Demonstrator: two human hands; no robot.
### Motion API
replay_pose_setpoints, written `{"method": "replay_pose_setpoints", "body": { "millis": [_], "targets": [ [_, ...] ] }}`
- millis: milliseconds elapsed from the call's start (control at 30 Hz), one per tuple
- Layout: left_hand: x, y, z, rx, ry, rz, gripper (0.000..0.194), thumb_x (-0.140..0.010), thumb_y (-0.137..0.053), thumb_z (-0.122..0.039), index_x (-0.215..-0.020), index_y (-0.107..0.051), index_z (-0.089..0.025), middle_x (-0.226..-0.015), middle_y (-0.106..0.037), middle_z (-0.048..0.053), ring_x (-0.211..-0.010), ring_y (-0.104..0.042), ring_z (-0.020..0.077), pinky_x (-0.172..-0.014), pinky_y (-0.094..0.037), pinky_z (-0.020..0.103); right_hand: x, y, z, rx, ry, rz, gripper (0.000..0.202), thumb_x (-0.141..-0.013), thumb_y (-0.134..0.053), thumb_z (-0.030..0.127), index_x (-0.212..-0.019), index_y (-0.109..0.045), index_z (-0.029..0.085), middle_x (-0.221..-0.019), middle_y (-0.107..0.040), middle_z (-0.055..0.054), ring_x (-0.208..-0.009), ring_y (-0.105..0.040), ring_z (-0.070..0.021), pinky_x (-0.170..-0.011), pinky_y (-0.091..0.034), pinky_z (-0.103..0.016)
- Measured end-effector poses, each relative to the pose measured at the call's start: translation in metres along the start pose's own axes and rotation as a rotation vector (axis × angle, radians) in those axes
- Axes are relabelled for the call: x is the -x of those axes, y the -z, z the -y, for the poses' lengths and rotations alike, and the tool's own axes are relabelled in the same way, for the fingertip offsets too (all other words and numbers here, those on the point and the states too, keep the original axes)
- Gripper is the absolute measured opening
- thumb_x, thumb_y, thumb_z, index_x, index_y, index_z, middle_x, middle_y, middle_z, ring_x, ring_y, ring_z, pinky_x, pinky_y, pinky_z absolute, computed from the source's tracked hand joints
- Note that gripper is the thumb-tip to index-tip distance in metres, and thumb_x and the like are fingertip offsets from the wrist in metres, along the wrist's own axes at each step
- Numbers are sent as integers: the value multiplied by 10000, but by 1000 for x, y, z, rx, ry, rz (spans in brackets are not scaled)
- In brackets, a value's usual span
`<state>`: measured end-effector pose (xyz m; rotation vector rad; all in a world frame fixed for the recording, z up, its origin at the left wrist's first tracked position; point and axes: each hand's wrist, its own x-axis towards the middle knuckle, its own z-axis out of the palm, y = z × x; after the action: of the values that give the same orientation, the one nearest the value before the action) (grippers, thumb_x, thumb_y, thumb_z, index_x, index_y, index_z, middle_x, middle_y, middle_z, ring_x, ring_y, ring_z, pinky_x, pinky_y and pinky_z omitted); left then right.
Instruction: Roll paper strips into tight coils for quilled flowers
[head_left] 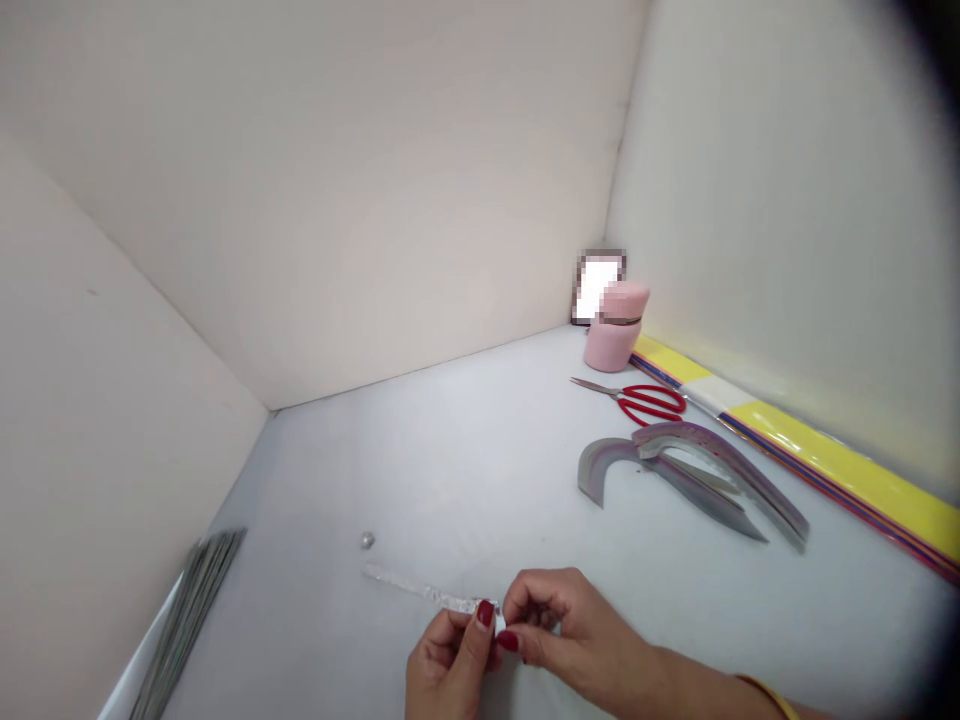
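Near the bottom middle of the head view, my left hand point(448, 660) pinches one end of a thin, clear, crinkled silvery strip point(409, 583) between thumb and forefinger. The rest of the strip stretches leftward over the table. Beside it, my right hand point(562, 625) is closed, with its thumb and forefinger curled together close to the strip's held end. Whatever lies between those fingertips is too small to make out. A small silvery ball point(367, 540) rests on the table just beyond the strip's far end.
Red-handled scissors point(651, 402) and curved grey-purple strips point(697, 480) lie to the right. Behind them stand a pink jar point(616, 330) and a blurred bright panel point(596, 287). Flat yellow packs point(795, 450) line the right wall. A grey bundle of thin strips point(191, 620) lies left.
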<state>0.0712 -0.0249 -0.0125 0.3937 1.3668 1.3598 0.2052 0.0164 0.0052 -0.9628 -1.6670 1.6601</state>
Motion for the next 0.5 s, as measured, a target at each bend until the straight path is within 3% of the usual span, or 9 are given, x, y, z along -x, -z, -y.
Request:
{"method": "replay_pose_setpoints", "body": {
  "millis": [133,233,400,500],
  "targets": [
    [3,-2,-3,-31,22,-2,372,-409,-815,-472,-419,-637,-145,-386,-616,20,-398,-502,100,-448,-402,205,-1,0,0,-16,33,-23,230,-808,-569,338,-694,-606,141,-656,-670,-37,-601,-587,-132,-559,-427,-224],
    [3,-2,-4,-27,29,41,385,-409,-809,-487,-422,-647,-139,-395,-620,25,-401,-519,100,-449,-406,205,-1,-2,2,-14,41,-29,250,-819,-554,358,-690,-586,147,-629,-661,-30,-585,-590,-129,-559,-434,-225],
    [2,-1,-2,52,91,131,382,-435,-806,-479,-444,-651,-130,-431,-646,42,-412,-546,102,-447,-413,195,0,-5,2,-220,-6,-6,309,-809,-552,427,-671,-517,153,-591,-604,-11,-568,-576,-124,-558,-431,-237],
    [6,-4,-3,27,34,130,363,-435,-811,-466,-461,-664,-135,-419,-638,31,-420,-528,88,-463,-410,183,0,-5,-2,-249,-34,-18,324,-792,-578,436,-668,-512,144,-585,-579,-3,-545,-540,-105,-533,-399,-220]
  ]
}}
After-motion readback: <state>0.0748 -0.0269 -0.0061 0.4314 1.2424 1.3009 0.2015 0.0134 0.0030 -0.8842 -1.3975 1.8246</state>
